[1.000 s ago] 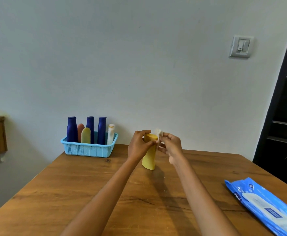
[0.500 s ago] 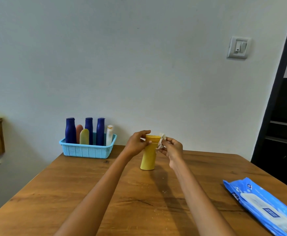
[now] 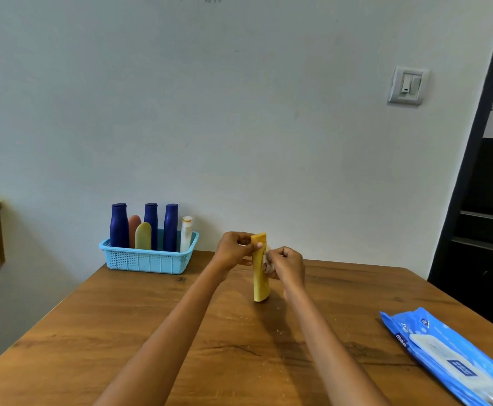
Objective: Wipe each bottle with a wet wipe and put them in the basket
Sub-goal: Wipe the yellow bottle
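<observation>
Six bottles (image 3: pixel 170 227) already stand in the basket (image 3: pixel 148 260) at the table's (image 3: pixel 122 332) far edge. The left hand (image 3: pixel 233 250) grips the yellow bottle (image 3: pixel 260 276) mid-table; the right hand (image 3: pixel 286 263) pinches a wipe (image 3: pixel 267 260) against it. The blue pack (image 3: pixel 450 356) reads "mee".

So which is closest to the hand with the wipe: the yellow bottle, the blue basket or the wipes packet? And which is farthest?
From the right hand, in the head view:
1. Yellow bottle: touching distance, just to its left.
2. Blue basket: back left, by the wall.
3. Wipes packet: front right table edge.
</observation>
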